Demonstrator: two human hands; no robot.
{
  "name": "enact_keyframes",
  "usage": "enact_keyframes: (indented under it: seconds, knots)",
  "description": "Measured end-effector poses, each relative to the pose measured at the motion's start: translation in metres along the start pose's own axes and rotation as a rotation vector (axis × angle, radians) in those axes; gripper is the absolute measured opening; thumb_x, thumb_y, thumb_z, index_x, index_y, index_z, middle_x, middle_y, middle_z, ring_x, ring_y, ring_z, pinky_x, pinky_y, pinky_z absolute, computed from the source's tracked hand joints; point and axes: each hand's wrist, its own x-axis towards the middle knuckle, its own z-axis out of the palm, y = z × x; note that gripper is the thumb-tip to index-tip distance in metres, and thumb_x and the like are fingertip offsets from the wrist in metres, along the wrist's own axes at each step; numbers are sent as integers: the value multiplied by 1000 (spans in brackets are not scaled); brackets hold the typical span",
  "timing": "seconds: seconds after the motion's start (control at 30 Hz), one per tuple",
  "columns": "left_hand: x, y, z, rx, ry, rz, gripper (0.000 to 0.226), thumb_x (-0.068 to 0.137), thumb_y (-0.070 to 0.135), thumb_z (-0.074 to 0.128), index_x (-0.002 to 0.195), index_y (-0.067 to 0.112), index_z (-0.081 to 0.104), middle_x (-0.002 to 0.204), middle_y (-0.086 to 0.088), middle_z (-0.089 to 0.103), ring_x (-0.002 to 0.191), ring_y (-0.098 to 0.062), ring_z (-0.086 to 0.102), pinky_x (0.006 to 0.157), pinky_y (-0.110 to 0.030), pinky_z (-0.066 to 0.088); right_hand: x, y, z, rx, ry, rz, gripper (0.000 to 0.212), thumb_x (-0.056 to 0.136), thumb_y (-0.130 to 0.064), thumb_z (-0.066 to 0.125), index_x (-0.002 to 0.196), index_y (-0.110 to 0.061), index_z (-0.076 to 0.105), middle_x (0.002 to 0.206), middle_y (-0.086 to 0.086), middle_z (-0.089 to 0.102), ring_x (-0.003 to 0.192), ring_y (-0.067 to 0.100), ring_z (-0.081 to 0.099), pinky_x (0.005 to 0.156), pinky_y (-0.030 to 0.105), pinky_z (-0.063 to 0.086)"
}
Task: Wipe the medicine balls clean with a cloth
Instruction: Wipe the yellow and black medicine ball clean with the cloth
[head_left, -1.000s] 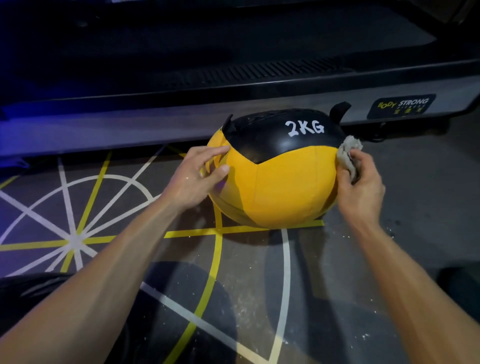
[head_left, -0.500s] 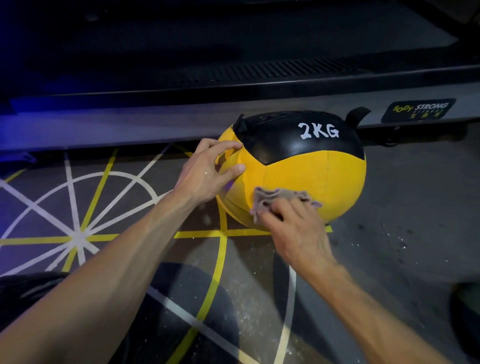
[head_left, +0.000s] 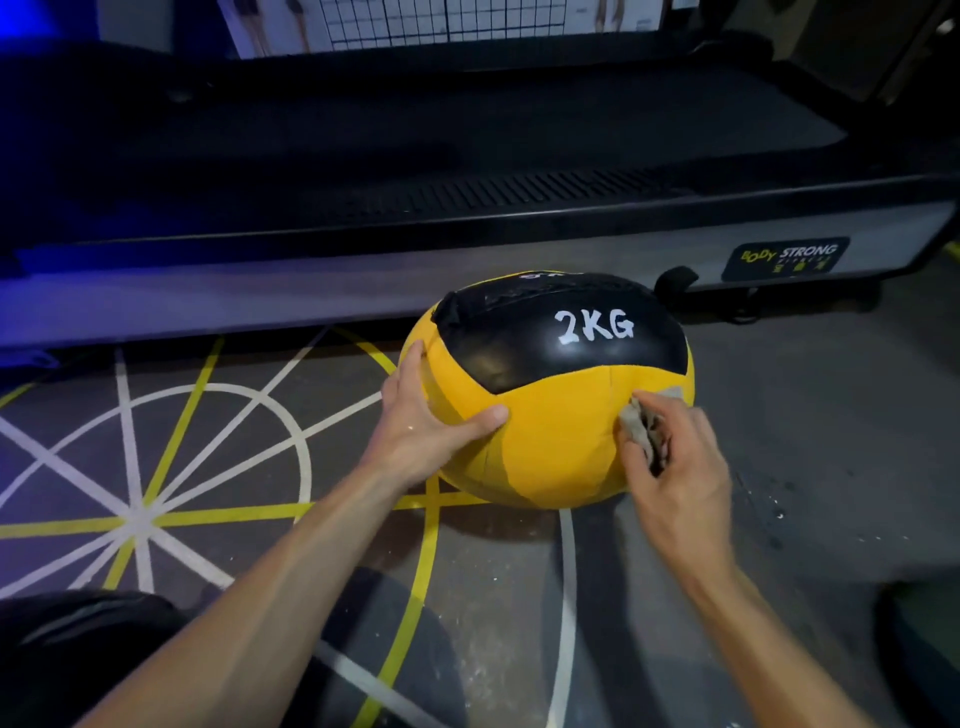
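Nearest the camera, two bare forearms reach forward over a grey floor (head_left: 810, 415) marked with white and yellow lines that cross in a star inside a circle at the left. The left hand (head_left: 421, 415) rests spread on the left side of the medicine ball (head_left: 550, 447), fingers straight up along its curve and thumb laid across the yellow front, holding nothing else. The right hand (head_left: 675, 467) has its fingers curled round a bunched grey cloth (head_left: 641, 428), which it presses against the lower right of the ball's yellow face. The ball sits on the floor, over the yellow lines, just in front of a treadmill (head_left: 467, 156). It is yellow with a black top panel bearing "2KG" in white and a black strap across the crown. Behind it runs the treadmill's silver side rail, carrying a dark label (head_left: 777, 258) reading "BODY STRONG" at the right, then the dark belt deck. Farthest back, a pale gridded panel (head_left: 441, 21) stands against the wall.
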Motion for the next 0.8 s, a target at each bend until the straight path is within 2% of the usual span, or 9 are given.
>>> enact_keyframes:
  seconds: [0.17, 0.3, 0.4, 0.5, 0.6, 0.67, 0.73, 0.8]
  knots:
    - [29, 14, 5, -17, 89, -10, 127, 67, 58, 88, 163, 38, 7, 167, -1, 16, 151, -27, 27, 120, -49, 30, 20, -1, 15, 20, 21, -28, 40, 93, -7, 69, 131, -16, 65, 118, 0, 60, 102, 14, 59, 88, 25, 45]
    - [50, 18, 7, -14, 114, 19, 124, 68, 56, 89, 162, 37, 10, 166, -1, 23, 150, -28, 31, 119, -49, 32, 36, 0, 25, -14, 4, -44, 36, 98, -15, 66, 134, -17, 65, 112, -2, 58, 97, 10, 55, 83, 4, 36]
    - [63, 16, 9, 5, 112, -10, 125, 69, 59, 87, 163, 35, 8, 168, -1, 22, 151, -28, 29, 120, -50, 32, 48, -1, 33, -15, -29, -46, 35, 99, -16, 64, 134, -13, 66, 117, 4, 60, 103, 10, 55, 88, -4, 30]
    - [67, 19, 6, 11, 87, -45, 130, 64, 66, 86, 163, 36, 8, 167, -1, 24, 150, -30, 31, 120, -52, 34, 57, -4, 32, -28, -67, -26, 34, 100, -18, 62, 134, -13, 66, 119, 5, 60, 108, 18, 59, 88, 0, 31]
    - [50, 16, -3, -41, 47, -29, 138, 50, 80, 84, 161, 41, 11, 166, 4, 26, 149, -27, 33, 119, -55, 36, 41, -9, 23, -7, -56, -2, 39, 101, -20, 62, 139, -19, 62, 120, 2, 57, 107, 13, 55, 86, -1, 32]
    - [34, 6, -9, -80, 1, 4, 140, 45, 86, 82, 159, 46, 12, 166, 8, 26, 149, -23, 33, 119, -55, 36, 27, -8, 16, -5, -42, 62, 44, 100, -20, 63, 144, -24, 58, 116, 1, 53, 100, 9, 52, 82, 3, 34]
    - [14, -8, -13, -101, -10, 10, 132, 53, 82, 82, 159, 48, 12, 167, 9, 22, 150, -22, 31, 120, -54, 35, 15, -9, 10, 7, -22, 108, 48, 98, -19, 65, 145, -26, 57, 110, 0, 51, 94, 10, 53, 82, 12, 38]
    - [-7, -19, -15, -103, 42, 15, 117, 66, 72, 81, 160, 45, 15, 168, 8, 19, 149, -23, 32, 118, -51, 37, 4, -13, 4, 38, -14, 121, 49, 98, -19, 67, 145, -26, 57, 106, 1, 52, 91, 11, 55, 81, 12, 39]
